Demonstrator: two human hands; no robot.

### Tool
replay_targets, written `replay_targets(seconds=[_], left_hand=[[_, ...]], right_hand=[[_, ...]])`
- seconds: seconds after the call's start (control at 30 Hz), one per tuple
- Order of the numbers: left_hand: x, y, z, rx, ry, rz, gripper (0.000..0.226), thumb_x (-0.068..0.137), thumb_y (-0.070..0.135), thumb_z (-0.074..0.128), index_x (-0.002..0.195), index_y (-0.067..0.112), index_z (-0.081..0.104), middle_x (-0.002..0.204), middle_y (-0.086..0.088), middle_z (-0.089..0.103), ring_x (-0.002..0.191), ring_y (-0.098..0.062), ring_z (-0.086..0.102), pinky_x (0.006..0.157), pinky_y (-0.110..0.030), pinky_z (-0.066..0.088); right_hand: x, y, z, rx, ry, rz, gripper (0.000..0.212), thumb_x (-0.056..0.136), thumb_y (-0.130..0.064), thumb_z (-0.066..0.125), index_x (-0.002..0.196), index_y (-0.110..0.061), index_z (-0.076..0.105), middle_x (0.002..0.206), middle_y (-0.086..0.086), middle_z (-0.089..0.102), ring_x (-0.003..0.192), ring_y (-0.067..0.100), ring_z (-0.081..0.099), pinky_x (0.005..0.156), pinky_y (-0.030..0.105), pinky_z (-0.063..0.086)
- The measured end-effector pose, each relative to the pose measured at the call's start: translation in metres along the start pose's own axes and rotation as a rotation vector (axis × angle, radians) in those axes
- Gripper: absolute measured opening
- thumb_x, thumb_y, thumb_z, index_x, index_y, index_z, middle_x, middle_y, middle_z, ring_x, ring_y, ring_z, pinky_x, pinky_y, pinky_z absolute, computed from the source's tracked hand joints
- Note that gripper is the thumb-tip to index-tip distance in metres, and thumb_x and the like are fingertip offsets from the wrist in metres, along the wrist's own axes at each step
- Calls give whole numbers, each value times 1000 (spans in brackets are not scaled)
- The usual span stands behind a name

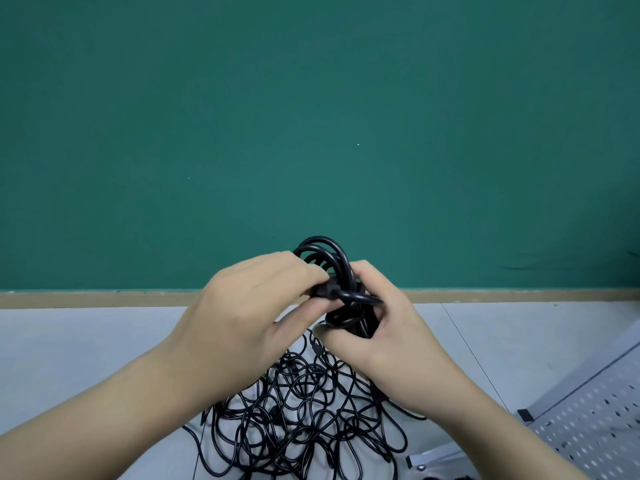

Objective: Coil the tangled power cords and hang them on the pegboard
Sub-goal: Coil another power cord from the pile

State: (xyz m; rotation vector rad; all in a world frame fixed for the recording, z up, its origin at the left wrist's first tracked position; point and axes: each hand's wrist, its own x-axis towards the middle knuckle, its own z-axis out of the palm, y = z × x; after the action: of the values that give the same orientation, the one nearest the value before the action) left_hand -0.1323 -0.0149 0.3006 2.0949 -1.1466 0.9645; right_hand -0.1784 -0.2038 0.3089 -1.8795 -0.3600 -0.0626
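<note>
I see my left hand (249,306) and right hand (377,327) gripping a coiled black power cord (332,258), with tangled cords (298,417) below them and a pegboard (588,420) to their lower right.

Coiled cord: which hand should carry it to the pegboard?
Right, probably. The right hand already grips the coiled cord round its loops, and the pegboard lies on its side. The left hand only pinches the plug end.

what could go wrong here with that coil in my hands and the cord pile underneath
1. The coiled cord is only secured by the right hand; a slack grip could let its loops spring open.
2. The left hand pinches the plug end; if it slips, the wrap may loosen.
3. The coil hangs just above the tangled pile; loose loops could snag it.
</note>
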Motion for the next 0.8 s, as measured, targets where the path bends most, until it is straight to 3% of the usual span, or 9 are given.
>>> replay_targets(seconds=[0.13,0.2,0.3,0.4,0.47,0.53,0.6,0.7,0.8], left_hand=[[-1,3,-1,-112,34,-7,23,99,11,63,116,0,73,97,-1,70,88,-8,61,82,-17,48],[-2,4,0,-161,46,-50,24,98,5,65,120,4,72,100,0,69,92,-5,62,84,-16,47],[-2,11,1,-301,69,-151,24,95,5,67,116,9,76,96,4,69,89,-13,66,79,-20,50],[-1,13,2,-419,112,-372,17,91,19,73,104,27,80,84,10,60,81,-16,61,75,-21,47],[0,11,1,-546,111,-576,19,82,36,79,99,38,72,85,9,56,79,-11,56,76,-25,47],[2,7,2,-804,85,-759,47,71,38,86,111,35,61,93,5,63,86,-13,62,81,-30,55],[5,3,0,-1003,-36,-844,62,77,27,89,129,26,55,112,1,73,105,-15,70,90,-26,57],[6,-1,-6,-1079,-201,-786,40,85,22,81,123,15,70,119,-6,75,113,-19,70,95,-26,54],[1,-9,-9,-1124,-214,-787,41,79,31,79,115,12,75,117,-9,75,108,-20,68,97,-32,52]], right_hand=[[-4,-9,-9,125,-41,-2,28,85,-25,82,103,-38,65,70,-20,61,58,1,56,60,12,43],[-5,-10,-9,174,-31,-25,23,78,-41,80,96,-44,67,72,-19,63,57,0,59,58,10,44],[-3,-4,-1,195,45,-37,17,78,-57,68,90,-44,68,71,-10,61,50,2,52,53,12,41],[-1,1,8,277,110,6,27,80,-60,66,88,-34,69,66,3,54,41,9,40,42,24,33],[2,1,8,337,118,28,30,78,-58,67,86,-29,70,64,9,51,37,10,36,39,25,29],[3,1,5,396,83,14,27,77,-54,68,84,-28,70,64,12,49,36,7,38,39,22,30],[4,2,4,447,19,11,31,75,-56,73,87,-27,70,64,14,49,34,8,36,38,20,31],[3,5,6,478,-54,15,48,72,-69,77,92,-26,68,64,11,53,33,10,36,38,21,33],[4,5,8,469,-81,8,57,70,-76,76,97,-26,67,65,13,52,33,12,37,40,22,35]])
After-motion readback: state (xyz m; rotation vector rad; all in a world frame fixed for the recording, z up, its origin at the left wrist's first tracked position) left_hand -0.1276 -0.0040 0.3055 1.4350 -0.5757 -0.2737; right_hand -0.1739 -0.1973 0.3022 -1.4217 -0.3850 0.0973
